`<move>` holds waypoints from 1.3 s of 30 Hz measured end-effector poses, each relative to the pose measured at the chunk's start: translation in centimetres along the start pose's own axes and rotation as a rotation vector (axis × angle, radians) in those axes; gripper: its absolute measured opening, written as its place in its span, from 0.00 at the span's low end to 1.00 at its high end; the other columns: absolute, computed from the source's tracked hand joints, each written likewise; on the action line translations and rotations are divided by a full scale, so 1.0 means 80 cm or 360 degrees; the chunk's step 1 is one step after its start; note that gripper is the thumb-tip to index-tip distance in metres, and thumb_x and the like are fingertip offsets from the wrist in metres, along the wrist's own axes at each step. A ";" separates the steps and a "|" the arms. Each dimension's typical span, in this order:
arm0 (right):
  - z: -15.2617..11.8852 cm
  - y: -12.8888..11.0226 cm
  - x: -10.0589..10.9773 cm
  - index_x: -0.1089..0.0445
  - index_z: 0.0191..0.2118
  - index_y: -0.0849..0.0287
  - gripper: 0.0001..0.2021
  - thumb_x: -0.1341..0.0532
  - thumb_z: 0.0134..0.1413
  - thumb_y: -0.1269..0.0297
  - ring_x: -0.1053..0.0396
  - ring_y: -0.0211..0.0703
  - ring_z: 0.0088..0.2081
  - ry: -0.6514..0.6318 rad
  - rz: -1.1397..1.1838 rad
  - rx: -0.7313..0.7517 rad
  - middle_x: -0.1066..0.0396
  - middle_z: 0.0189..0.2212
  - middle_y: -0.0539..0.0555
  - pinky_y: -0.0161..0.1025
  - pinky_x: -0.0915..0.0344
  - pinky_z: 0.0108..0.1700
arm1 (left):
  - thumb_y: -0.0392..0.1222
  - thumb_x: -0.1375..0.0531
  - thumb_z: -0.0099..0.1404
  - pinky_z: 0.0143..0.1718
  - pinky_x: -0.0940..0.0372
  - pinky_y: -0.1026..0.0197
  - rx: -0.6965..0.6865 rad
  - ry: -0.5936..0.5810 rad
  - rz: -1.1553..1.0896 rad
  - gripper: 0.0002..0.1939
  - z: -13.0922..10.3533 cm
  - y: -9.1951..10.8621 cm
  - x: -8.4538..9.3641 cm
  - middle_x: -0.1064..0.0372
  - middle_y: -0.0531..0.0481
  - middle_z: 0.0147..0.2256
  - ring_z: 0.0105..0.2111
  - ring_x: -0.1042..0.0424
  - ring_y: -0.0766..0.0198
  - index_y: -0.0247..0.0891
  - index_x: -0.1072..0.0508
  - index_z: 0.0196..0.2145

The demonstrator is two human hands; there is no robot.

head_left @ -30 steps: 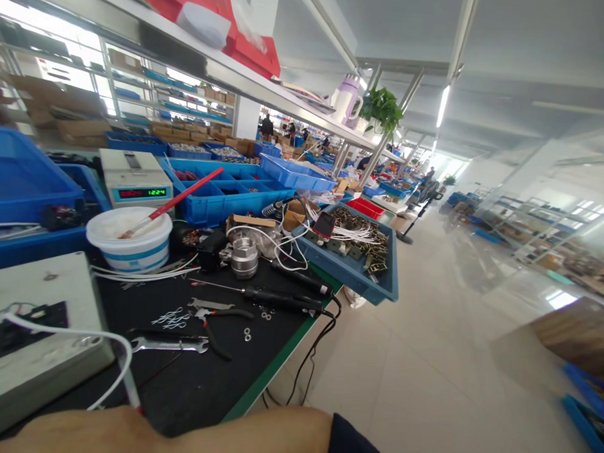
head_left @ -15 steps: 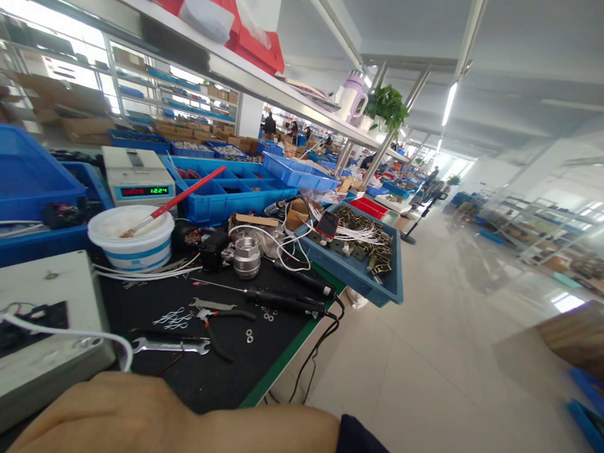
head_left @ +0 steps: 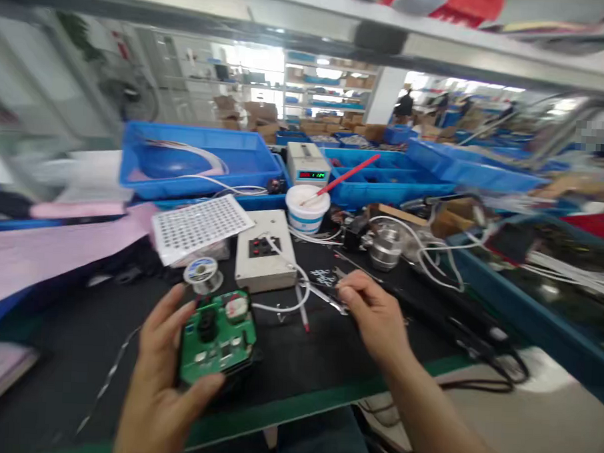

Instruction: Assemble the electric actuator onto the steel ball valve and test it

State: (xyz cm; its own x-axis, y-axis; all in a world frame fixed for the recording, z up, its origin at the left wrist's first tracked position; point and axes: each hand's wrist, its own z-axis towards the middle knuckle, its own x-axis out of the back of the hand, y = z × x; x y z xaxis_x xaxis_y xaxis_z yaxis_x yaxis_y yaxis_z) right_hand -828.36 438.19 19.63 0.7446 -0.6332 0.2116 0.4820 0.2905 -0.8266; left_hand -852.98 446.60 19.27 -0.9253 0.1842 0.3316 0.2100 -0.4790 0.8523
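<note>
A green circuit board [head_left: 221, 340] with a dark housing beneath it is held in my left hand [head_left: 163, 374], thumb at its lower edge and fingers at its left side. My right hand [head_left: 373, 316] is over the black mat with thumb and fingertips pinched together; what they hold, if anything, is too small to make out. Beside those fingertips lie small metal clips [head_left: 322, 277] and a wrench [head_left: 329, 298]. A light grey box [head_left: 264, 271] with a white cable stands between the hands, behind them. A solder spool [head_left: 202, 275] is just behind the board.
Behind are a white tub [head_left: 307, 217] with a red-handled brush, a power supply [head_left: 307, 163] and blue bins [head_left: 199, 158]. A metal fitting [head_left: 385, 247] and soldering irons are at right, near a parts tray [head_left: 553, 317]. A shelf edge crosses overhead.
The view has swung left and down. My left hand and the circuit board have come into view. My right hand now shows farther forward, its fingertips beside the clips.
</note>
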 end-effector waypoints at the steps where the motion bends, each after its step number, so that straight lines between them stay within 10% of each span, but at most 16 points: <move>1: 0.001 0.003 -0.001 0.30 0.31 0.56 0.04 0.41 0.56 0.67 0.32 0.37 0.32 -0.0045 -0.0077 0.0070 0.32 0.28 0.49 0.32 0.36 0.34 | 0.53 0.37 0.56 0.62 0.53 0.41 0.0046 -0.0003 -0.0012 0.31 -0.001 0.001 0.005 0.58 0.51 0.65 0.63 0.55 0.46 0.52 0.40 0.56; 12: 0.001 -0.007 -0.039 0.30 0.36 0.55 0.03 0.41 0.59 0.66 0.32 0.39 0.33 -0.0431 -0.0366 0.0569 0.30 0.30 0.51 0.35 0.34 0.35 | 0.49 0.36 0.57 0.60 0.49 0.42 0.0035 -0.0192 0.0222 0.36 0.000 0.003 0.014 0.60 0.46 0.65 0.64 0.55 0.48 0.51 0.47 0.59; 39: 0.001 0.002 -0.069 0.30 0.36 0.55 0.03 0.41 0.58 0.69 0.32 0.40 0.33 -0.0386 -0.0295 0.0698 0.30 0.30 0.52 0.38 0.35 0.34 | 0.48 0.36 0.58 0.61 0.47 0.48 0.0046 -0.0261 0.0149 0.35 -0.005 0.003 0.018 0.61 0.49 0.65 0.64 0.56 0.51 0.53 0.46 0.59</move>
State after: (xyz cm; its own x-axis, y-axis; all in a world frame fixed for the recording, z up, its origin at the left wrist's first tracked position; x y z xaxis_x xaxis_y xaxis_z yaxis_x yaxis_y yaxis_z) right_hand -832.33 441.78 18.37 0.6889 -0.5334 0.4908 0.7248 0.4949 -0.4794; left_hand -854.41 446.41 19.79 -0.8379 0.2784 0.4695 0.3042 -0.4760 0.8252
